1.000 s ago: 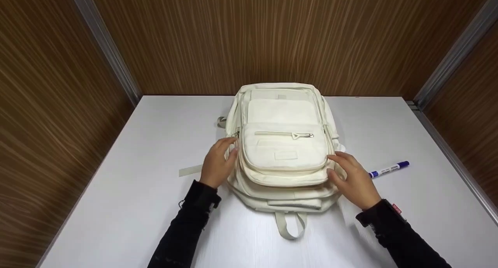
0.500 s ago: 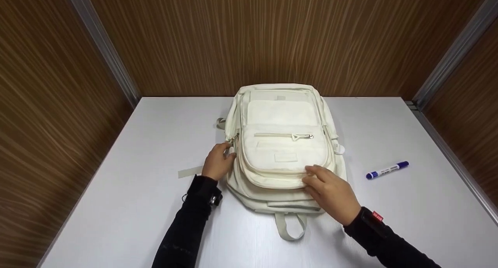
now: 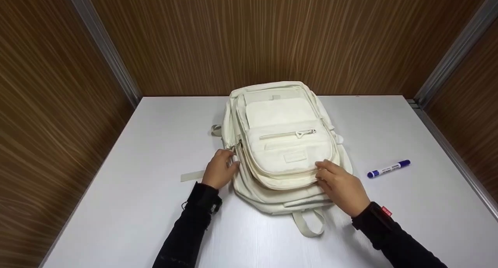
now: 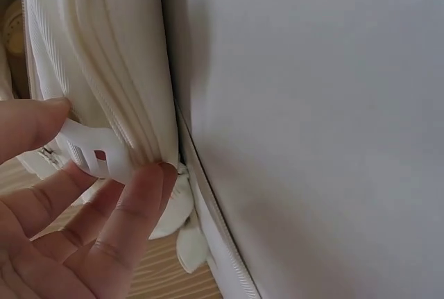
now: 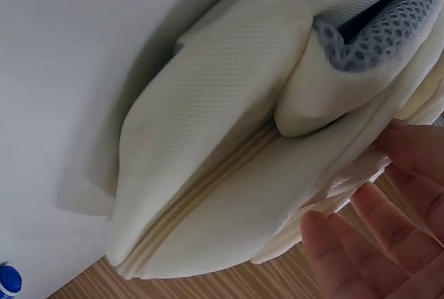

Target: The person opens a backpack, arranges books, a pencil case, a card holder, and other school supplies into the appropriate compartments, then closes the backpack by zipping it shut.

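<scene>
A cream backpack lies front up on the white table, turned slightly, with its carry loop toward the person. At its left side my left hand pinches a white plastic buckle between thumb and fingers, against the ribbed fabric. My right hand holds the lower right edge of the front pocket, thumb on one side and fingers on the other. In the right wrist view, a grey mesh panel shows on the bag behind the fabric folds.
A blue and white marker lies on the table right of the bag. A pale strap end sticks out beside the left hand. Brown wood-grain panels wall the table at the back and sides.
The backpack has turned, its top shifting left and its lower end right. My right hand went left from the bag's right side to the pocket edge, then slightly right with the bag.
</scene>
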The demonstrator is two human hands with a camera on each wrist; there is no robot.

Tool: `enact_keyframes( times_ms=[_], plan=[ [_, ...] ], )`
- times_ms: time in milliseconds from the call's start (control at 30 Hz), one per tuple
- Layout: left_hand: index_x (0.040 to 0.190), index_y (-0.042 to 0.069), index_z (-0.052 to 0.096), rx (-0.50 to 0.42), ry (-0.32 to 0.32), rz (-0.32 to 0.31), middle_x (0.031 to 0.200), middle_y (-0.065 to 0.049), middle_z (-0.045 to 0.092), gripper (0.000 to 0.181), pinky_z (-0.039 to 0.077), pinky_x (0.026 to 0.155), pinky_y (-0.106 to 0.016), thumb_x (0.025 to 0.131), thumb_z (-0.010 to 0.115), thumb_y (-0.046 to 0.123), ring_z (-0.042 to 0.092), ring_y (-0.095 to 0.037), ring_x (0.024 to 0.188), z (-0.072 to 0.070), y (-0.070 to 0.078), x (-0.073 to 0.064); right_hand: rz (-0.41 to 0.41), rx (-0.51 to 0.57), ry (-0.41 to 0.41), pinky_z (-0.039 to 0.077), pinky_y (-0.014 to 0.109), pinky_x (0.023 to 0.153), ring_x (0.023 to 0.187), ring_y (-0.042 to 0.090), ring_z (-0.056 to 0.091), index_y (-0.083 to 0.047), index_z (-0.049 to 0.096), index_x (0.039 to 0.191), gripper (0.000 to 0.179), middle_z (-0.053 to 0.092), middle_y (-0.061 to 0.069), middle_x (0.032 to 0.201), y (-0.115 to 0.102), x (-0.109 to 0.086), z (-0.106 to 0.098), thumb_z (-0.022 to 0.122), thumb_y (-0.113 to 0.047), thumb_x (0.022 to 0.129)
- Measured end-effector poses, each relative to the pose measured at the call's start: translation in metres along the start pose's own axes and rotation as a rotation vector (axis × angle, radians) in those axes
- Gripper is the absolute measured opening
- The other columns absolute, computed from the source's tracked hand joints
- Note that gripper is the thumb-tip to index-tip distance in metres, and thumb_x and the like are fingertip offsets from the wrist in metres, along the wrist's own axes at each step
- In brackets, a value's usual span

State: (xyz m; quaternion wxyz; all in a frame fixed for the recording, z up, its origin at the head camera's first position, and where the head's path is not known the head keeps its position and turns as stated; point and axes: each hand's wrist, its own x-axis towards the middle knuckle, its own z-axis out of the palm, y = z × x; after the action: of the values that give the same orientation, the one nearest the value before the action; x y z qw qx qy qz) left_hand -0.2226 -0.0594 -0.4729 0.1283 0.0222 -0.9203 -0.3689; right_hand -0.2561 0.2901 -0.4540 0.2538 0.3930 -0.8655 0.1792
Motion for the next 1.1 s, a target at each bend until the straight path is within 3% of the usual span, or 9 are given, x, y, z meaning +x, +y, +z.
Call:
enact_keyframes(
  times_ms=[233,467,800,900,967,1100],
  plan=[
    [0.117,0.001,0.065,0.022,-0.034,-0.026,0.113,-0.014,0.057,0.034,0.052,0.086,-0.042,0.091,0.065,0.023,0.062,-0.027,0.093,0.005,0.013,-0.01,0.093,0.025,-0.06,0.055,0.042,0.089,0.117,0.034,0.063,-0.009,0.069,0.086,0.02,0.069,0.01,0.121,0.017,0.001,-0.001,0.079,0.003,0.074],
    [0.111,0.002,0.067,0.051,-0.028,-0.014,0.103,-0.012,0.057,0.032,0.052,0.075,-0.039,0.089,0.068,0.025,0.06,-0.024,0.082,0.01,0.024,-0.018,0.18,0.051,-0.113,0.056,0.041,0.07,0.097,0.032,0.07,-0.008,0.069,0.089,0.014,0.066,0.008,0.128,0.029,0.002,-0.003,0.075,0.001,0.08],
    [0.106,0.005,0.069,0.047,-0.059,0.027,0.096,-0.007,0.058,0.032,0.049,0.068,-0.033,0.086,0.072,0.029,0.055,-0.017,0.076,0.015,0.03,-0.024,0.267,0.061,-0.148,0.056,0.047,0.074,0.102,0.038,0.068,-0.005,0.071,0.094,0.014,0.061,0.012,0.136,0.043,0.005,-0.009,0.072,0.001,0.082],
    [0.106,0.008,0.069,0.056,-0.056,0.027,0.094,-0.005,0.061,0.033,0.048,0.068,-0.032,0.088,0.069,0.036,0.057,-0.016,0.077,0.007,0.028,-0.022,0.245,0.073,-0.127,0.056,0.048,0.078,0.106,0.04,0.066,-0.004,0.071,0.1,0.022,0.058,0.017,0.137,0.034,0.002,-0.013,0.071,0.004,0.079],
    [0.108,0.009,0.069,0.057,-0.02,0.023,0.094,-0.005,0.063,0.034,0.049,0.067,-0.033,0.09,0.066,0.037,0.059,-0.017,0.078,-0.001,0.025,-0.019,0.201,0.075,-0.094,0.055,0.048,0.083,0.11,0.04,0.064,-0.005,0.07,0.105,0.03,0.058,0.019,0.135,0.023,0.001,-0.016,0.072,0.004,0.076],
    [0.114,0.008,0.067,0.118,0.106,0.078,0.102,-0.009,0.064,0.026,0.053,0.071,-0.039,0.091,0.061,0.019,0.064,-0.024,0.088,-0.017,0.015,-0.006,0.017,0.074,0.01,0.055,0.04,0.081,0.101,0.031,0.063,-0.007,0.069,0.109,0.042,0.063,0.017,0.117,-0.01,0.0,-0.017,0.079,0.001,0.068]
  ],
)
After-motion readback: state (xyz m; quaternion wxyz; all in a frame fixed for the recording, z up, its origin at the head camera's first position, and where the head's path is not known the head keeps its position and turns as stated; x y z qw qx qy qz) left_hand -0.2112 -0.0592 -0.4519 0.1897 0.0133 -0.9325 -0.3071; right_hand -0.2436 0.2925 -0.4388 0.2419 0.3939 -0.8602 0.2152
